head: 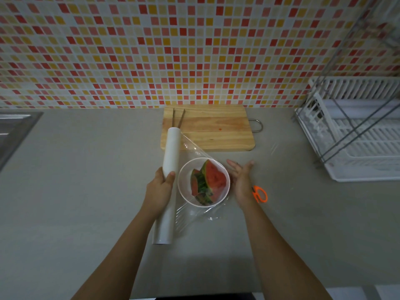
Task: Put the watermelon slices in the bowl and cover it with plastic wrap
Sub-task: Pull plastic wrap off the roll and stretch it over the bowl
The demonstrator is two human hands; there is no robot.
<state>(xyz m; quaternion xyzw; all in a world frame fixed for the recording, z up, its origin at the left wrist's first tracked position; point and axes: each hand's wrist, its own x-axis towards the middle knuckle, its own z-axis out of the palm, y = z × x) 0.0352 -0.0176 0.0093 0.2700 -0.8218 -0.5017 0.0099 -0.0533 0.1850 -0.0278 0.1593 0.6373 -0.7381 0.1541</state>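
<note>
A white bowl [184,192] stands on the grey counter and holds watermelon slices [208,182], red flesh with green rind. A long white roll of plastic wrap [170,161] lies just left of the bowl, and my left hand [159,189] grips its middle. A clear sheet of wrap [195,148] stretches from the roll over the bowl, with loose folds on the counter in front of it. My right hand [240,180] is open, fingers spread, beside the bowl's right edge, touching the film there.
A wooden cutting board [216,131] with two chopsticks [178,118] lies behind the bowl. Orange scissors [259,193] rest right of my right hand. A white dish rack [355,135] fills the right side. A steel sink [13,128] edge is at far left.
</note>
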